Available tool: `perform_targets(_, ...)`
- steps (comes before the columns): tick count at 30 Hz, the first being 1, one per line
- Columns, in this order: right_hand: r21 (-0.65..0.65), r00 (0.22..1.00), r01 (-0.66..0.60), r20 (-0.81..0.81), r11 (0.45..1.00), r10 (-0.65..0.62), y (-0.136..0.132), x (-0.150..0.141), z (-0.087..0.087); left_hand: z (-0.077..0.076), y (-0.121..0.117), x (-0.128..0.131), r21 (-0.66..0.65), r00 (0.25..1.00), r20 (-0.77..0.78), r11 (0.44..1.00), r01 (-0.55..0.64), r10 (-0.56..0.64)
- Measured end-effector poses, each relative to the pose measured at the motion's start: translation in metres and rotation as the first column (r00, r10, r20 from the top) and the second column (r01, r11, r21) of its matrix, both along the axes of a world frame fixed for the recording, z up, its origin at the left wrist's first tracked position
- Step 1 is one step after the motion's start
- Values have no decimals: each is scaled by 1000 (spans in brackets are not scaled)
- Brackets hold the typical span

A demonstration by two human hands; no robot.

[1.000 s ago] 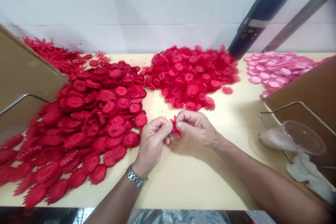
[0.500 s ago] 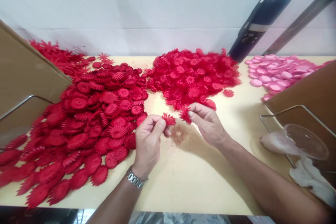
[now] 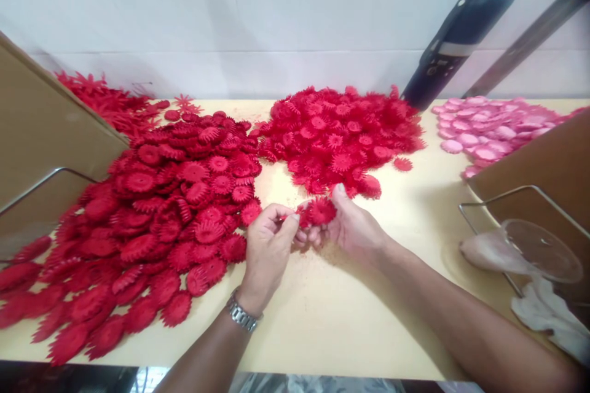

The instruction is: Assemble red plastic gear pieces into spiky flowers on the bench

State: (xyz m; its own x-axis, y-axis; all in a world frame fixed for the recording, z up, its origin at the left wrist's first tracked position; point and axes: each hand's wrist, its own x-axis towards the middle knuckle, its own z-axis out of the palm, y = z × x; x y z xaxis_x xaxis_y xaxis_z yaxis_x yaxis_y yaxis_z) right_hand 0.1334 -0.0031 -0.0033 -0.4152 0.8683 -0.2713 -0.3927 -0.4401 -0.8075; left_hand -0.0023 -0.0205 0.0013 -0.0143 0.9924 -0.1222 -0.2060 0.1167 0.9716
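A: What are the fingers doing?

B: The thumb and forefinger of the left hand (image 3: 270, 245) pinch a small red flower piece (image 3: 302, 217) at its edge. The right hand (image 3: 357, 230) is loosely spread, its thumb raised and apart, its fingers curving underneath.

A: Does it hold anything?

B: A larger red flower (image 3: 323, 211) lies face up against those fingers, just beside the small piece. They overlap, and I cannot tell where one ends.

A: Where is all this?

B: Above the middle of the pale table (image 3: 318, 319), in front of the person. A metal watch (image 3: 242, 312) circles the left wrist.

A: And around the hands?

B: Just left of them spreads a big heap of dark red flowers (image 3: 184, 221), reaching toward the table's near edge. Beyond the hands sits a brighter red heap (image 3: 341, 141), with one loose flower (image 3: 402, 164) at its right.

A: Further out?

B: Spikier red pieces (image 3: 101, 101) lie at the back left, next to a brown panel (image 3: 46, 98). At the back right is a pink heap (image 3: 498, 126), partly behind another brown panel (image 3: 539, 159). Near that panel are a wire frame (image 3: 500, 195), a clear plastic cup (image 3: 495, 252) on its side and a crumpled white cloth (image 3: 548, 313).

A: Behind everything?

B: A white wall (image 3: 138, 6).
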Motion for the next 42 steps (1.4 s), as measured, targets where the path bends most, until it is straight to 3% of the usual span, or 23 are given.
perform_targets(3, -19, 999, 30, -25, 999, -30, 0, 1, 0, 0, -1, -1, 0, 1000, -20, 1000, -6, 6)
perform_targets(7, 62, 997, 22, 69, 998, -26, 1, 3, 6, 0, 1, -3, 9, 999, -18, 1000, -26, 26)
perform_targets(13, 197, 966, 28, 246, 980, -77, 3, 6, 7, 3, 3, -6, 34, 984, -9, 984, -176, 177)
perform_targets(22, 306, 879, -35, 462, 951, -116, -4, 4, 10, 6, 3, -6, -12, 992, -8, 992, -128, 128)
perform_targets(27, 418, 837, -100, 526, 903, -150, -6, 7, 6, 3, 1, -11, 31, 996, -75, 998, -56, 58)
perform_targets(34, 562, 683, -193, 666, 804, -301, -9, 6, 10, 5, -2, -11, 72, 980, -167, 990, 124, -111)
perform_targets(38, 653, 630, -246, 669, 716, -394, -9, 5, 8, 5, -3, -9, 43, 965, -175, 977, 207, -197)
perform_targets(42, 705, 605, -286, 658, 649, -447, -10, 4, 1, 3, -4, -6, -13, 972, -113, 978, 208, -208)
